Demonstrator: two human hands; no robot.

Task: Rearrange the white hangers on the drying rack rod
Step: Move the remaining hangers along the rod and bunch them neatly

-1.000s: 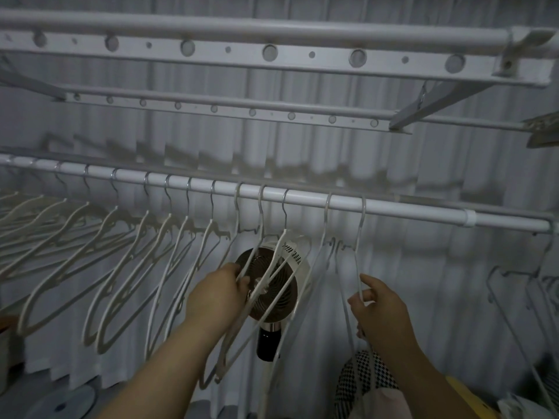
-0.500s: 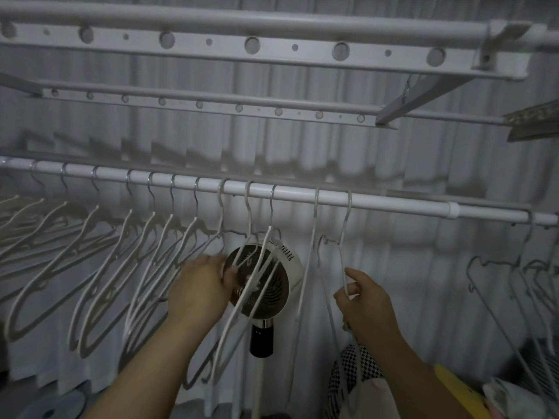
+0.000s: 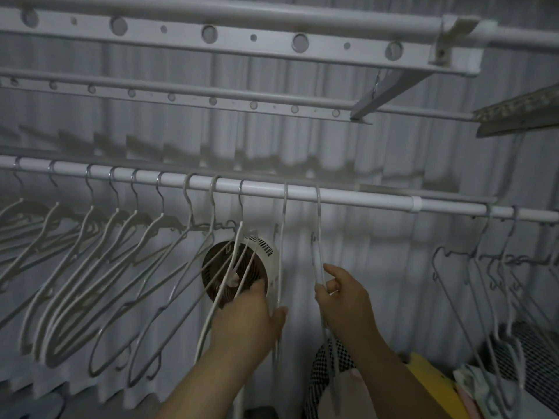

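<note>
Eleven or so white hangers [image 3: 90,213] hang by their hooks from the white rod [image 3: 378,201] of the drying rack. The rod runs across the scene from left to right, dipping a little toward the right. Most of the hangers crowd the left half, their arms fanning toward the near left. The two at the right end of this run hang apart from the rest, nearly edge-on.

The left hand [image 3: 245,325] is raised in front of a small round fan [image 3: 219,267] with a dark grille and white casing. Its grip is closed, with the fingers curled over the thin arms of the hanger by the fan [image 3: 241,213]. The next hanger [image 3: 283,237] passes right beside the thumb; I cannot tell whether it is held too.

The right hand [image 3: 348,306] has a pinching grip. Its thumb and forefinger hold the end hanger [image 3: 318,213] a little below the neck, with the other fingers folded. The hands are near each other but apart.

Farther right, past a collar on the rod, a second cluster of thin hangers [image 3: 481,234] hangs well apart from the first. Above, perforated rack bars [image 3: 236,36] run roughly parallel to the rod. A pale pleated curtain [image 3: 378,152] fills the far side. Low at the near right are a black-and-white checked cloth [image 3: 320,373] and something yellow [image 3: 429,379].
</note>
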